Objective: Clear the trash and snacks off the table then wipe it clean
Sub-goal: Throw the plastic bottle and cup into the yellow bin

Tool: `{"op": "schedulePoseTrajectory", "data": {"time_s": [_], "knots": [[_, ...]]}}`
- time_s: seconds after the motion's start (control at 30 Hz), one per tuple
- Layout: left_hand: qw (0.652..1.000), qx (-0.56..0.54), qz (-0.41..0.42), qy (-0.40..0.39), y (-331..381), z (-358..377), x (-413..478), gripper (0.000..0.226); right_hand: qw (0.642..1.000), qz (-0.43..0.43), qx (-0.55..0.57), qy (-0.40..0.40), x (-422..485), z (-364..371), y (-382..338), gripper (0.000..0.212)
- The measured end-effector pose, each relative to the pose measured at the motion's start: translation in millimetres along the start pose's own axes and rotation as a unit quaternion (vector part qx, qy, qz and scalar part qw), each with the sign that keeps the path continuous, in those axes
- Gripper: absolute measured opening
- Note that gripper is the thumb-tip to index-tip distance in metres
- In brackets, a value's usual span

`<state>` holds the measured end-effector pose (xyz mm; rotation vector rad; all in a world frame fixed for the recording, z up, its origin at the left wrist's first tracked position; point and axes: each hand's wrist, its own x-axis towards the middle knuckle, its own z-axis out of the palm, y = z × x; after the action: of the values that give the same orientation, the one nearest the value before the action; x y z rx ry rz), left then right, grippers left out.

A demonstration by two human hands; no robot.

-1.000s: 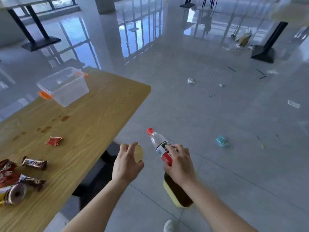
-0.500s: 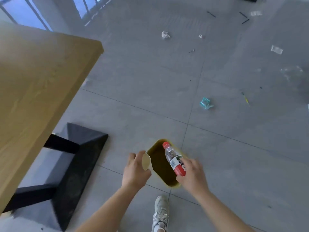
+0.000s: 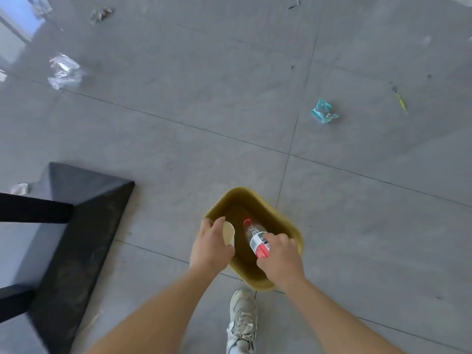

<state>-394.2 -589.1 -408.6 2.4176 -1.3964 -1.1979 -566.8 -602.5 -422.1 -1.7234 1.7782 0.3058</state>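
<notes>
Bottle [image 3: 256, 237] looks near empty — light, thin, crushable — so the right hand [image 3: 279, 259] wrapped round its base end is plenty. It's cap-down in the mouth of the yellow bin [image 3: 283, 218]; left hand [image 3: 210, 247] grips a pale paper cup [image 3: 229, 232] over the left rim.

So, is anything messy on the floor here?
Yes. Litter lies loose on the floor, outside the bin: a crumpled clear wrapper at the far left, a teal wrapper at the right, and a thin yellow stick beyond it.
</notes>
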Motion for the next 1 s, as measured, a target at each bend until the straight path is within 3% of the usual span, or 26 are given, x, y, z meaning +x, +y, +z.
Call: {"op": "schedulePoseTrajectory", "data": {"time_s": [0.43, 0.67, 1.0], "knots": [[0.996, 0.091, 0.014, 0.008, -8, 51, 47, 0.081, 0.999, -0.034, -0.013, 0.033, 40, 39, 25, 0.054], [0.986, 0.147, 0.084, 0.001, -23, 34, 40, 0.079, 0.998, -0.056, 0.01, 0.037, 40, 24, 22, 0.047], [0.966, 0.201, 0.151, 0.053, -19, -7, 21, 0.073, 0.996, -0.08, -0.001, 0.038, 28, -11, -2, 0.048]]}}
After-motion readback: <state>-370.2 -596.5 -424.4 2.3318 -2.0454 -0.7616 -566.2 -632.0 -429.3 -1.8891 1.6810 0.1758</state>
